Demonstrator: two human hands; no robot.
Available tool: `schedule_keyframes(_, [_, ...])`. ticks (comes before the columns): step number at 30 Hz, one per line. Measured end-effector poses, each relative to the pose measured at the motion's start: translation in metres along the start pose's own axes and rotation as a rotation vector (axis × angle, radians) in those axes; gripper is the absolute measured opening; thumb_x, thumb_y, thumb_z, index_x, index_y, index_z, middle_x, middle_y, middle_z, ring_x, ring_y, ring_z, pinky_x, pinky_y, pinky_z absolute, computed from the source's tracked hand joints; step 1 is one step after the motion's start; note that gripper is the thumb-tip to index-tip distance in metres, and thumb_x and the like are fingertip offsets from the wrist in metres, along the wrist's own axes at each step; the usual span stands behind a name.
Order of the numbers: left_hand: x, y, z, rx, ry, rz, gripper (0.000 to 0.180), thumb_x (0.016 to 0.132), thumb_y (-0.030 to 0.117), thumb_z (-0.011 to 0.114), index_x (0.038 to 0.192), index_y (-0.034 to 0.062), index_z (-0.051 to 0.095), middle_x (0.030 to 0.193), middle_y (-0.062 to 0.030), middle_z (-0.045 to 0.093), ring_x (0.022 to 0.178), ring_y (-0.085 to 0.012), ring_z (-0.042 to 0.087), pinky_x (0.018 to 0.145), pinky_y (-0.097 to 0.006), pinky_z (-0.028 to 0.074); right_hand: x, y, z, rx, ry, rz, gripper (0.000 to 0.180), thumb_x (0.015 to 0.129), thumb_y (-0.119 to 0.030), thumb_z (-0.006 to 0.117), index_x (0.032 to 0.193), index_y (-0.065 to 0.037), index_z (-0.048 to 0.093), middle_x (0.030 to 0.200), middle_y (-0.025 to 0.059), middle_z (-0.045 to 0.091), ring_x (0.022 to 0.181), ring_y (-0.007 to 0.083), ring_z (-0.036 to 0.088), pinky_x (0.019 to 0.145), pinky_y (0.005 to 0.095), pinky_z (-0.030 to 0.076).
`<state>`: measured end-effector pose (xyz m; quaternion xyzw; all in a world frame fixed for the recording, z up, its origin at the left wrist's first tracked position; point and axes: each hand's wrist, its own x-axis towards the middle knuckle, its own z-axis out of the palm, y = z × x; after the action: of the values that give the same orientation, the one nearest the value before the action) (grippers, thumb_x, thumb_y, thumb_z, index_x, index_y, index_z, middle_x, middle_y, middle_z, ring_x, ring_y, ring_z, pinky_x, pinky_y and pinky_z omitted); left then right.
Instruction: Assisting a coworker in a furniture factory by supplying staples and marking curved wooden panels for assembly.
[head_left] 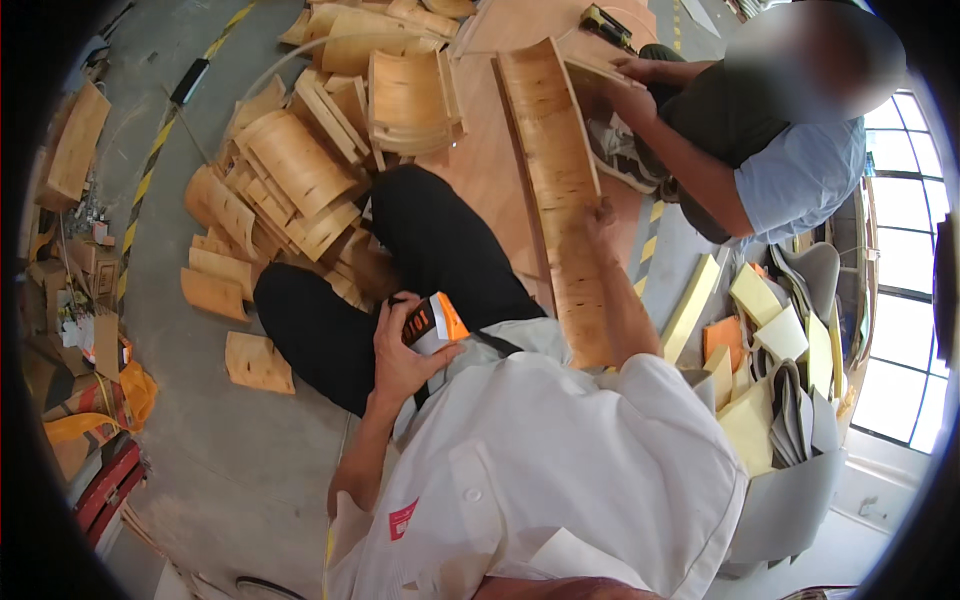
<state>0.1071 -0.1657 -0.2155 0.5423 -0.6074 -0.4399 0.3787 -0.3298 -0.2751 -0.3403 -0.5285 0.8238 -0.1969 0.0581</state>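
Note:
My left hand (393, 350) is closed round a small orange, black and white box (432, 325), held over my lap. Beside my right thigh, a long curved plywood panel (548, 120) lies lengthwise with its hollow side up. My right hand (601, 220) is at the right edge of this panel, its fingers curled and somewhat blurred. Whether it grips the edge or some small thing is not clear.
Short curved plywood pieces (300, 165) are heaped ahead on the left. A co-worker (690, 130) sits at the far right, hands on another curved piece. Behind the panel lies a nail gun (607, 28). Yellow foam blocks (692, 310) and grey pads (790, 415) are piled at right.

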Motion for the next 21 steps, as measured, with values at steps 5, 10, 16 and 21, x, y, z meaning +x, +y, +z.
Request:
schedule_keyframes(5, [0.009, 0.005, -0.033, -0.15, -0.012, 0.041, 0.075, 0.052, 0.02, 0.096, 0.112, 0.0001, 0.055, 0.112, -0.0122, 0.055, 0.102, -0.0238, 0.058, 0.088, -0.034, 0.048, -0.028, 0.037, -0.04, 0.217, 0.008, -0.012, 0.035, 0.091, -0.03, 0.063, 0.08, 0.001, 0.056, 0.064, 0.0063, 0.05, 0.062, 0.0115, 0.043, 0.052, 0.034, 0.035])
schedule_keyframes(10, [0.016, 0.009, -0.09, -0.382, -0.019, -0.165, 0.079, 0.048, 0.015, 0.097, 0.114, 0.0022, 0.055, 0.114, -0.0079, 0.056, 0.104, -0.0176, 0.056, 0.091, -0.032, 0.046, -0.066, 0.045, -0.1, 0.092, -0.102, 0.152, 0.045, 0.096, -0.035, 0.054, 0.077, 0.006, 0.055, 0.062, 0.0124, 0.05, 0.065, 0.014, 0.042, 0.056, 0.0386, 0.039])
schedule_keyframes(16, [0.079, 0.039, -0.16, -0.278, 0.114, -0.117, 0.091, 0.048, 0.028, 0.098, 0.121, 0.0014, 0.052, 0.106, -0.0075, 0.063, 0.098, -0.0179, 0.062, 0.087, -0.032, 0.052, -0.092, 0.017, -0.153, 0.11, -0.266, 0.019, 0.043, 0.098, -0.033, 0.047, 0.076, 0.003, 0.055, 0.063, 0.0139, 0.051, 0.061, 0.0204, 0.048, 0.058, 0.0397, 0.04])
schedule_keyframes(21, [0.095, 0.05, -0.171, -0.365, 0.152, -0.09, 0.096, 0.049, 0.035, 0.097, 0.124, -0.0034, 0.05, 0.107, -0.015, 0.065, 0.092, -0.0255, 0.068, 0.08, -0.035, 0.056, -0.086, -0.014, -0.136, 0.111, -0.487, -0.123, 0.047, 0.099, -0.034, 0.046, 0.071, 0.004, 0.05, 0.058, 0.0169, 0.039, 0.055, 0.0184, 0.039, 0.053, 0.0394, 0.036])
